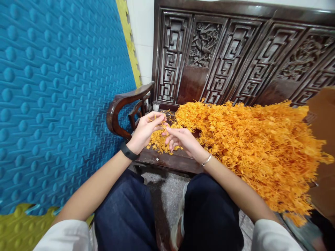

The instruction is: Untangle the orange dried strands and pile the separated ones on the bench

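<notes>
My left hand [147,129], with a black band on its wrist, pinches a thin orange plastic sprig [163,124] between thumb and fingers. From the right, my right hand [184,139] closes thumb and forefinger on the same sprig, its other fingers curled below. A silver bangle circles that wrist. Just beneath both hands, small loose orange pieces [160,142] lie scattered on the dark wooden bench seat [167,161]. To the right rises a large heap of orange plastic sprigs [256,143]. The fingers partly hide the held piece.
Behind the seat stands a carved wooden backrest [192,83], with a curved armrest [115,109] at the left. A small clear cup [156,106] sits in the back corner. Blue foam matting [57,104] covers the left side. A brown cardboard piece [323,139] is at far right.
</notes>
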`<state>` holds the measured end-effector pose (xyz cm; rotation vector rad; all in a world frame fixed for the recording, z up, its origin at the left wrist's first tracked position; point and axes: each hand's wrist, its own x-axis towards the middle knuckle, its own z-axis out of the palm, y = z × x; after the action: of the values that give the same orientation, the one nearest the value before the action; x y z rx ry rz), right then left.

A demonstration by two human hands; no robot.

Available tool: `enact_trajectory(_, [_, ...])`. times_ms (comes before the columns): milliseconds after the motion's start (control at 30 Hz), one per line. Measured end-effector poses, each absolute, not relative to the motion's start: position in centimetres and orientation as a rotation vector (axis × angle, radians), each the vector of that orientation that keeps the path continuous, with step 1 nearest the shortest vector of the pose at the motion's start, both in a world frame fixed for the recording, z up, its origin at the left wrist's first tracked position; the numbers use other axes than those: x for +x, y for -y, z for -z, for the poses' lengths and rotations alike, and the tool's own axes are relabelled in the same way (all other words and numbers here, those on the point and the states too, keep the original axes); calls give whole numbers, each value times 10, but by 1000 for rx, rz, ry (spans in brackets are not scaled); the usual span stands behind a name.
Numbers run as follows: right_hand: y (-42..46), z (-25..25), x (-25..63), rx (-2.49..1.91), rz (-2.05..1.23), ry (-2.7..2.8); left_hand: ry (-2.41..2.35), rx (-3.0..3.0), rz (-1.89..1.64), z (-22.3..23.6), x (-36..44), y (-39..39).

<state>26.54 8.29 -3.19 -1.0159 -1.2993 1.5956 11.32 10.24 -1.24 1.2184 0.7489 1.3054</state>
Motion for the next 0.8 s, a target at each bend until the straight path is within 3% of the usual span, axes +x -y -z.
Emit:
enact_trajectory(567, [-80,25,280,-819,-667,1450,-698,1393,-1286,6,117,-92])
enact_trajectory(800, [-79,22,284,-811,-845,1409,-699,1421,-1163,5,115,-90])
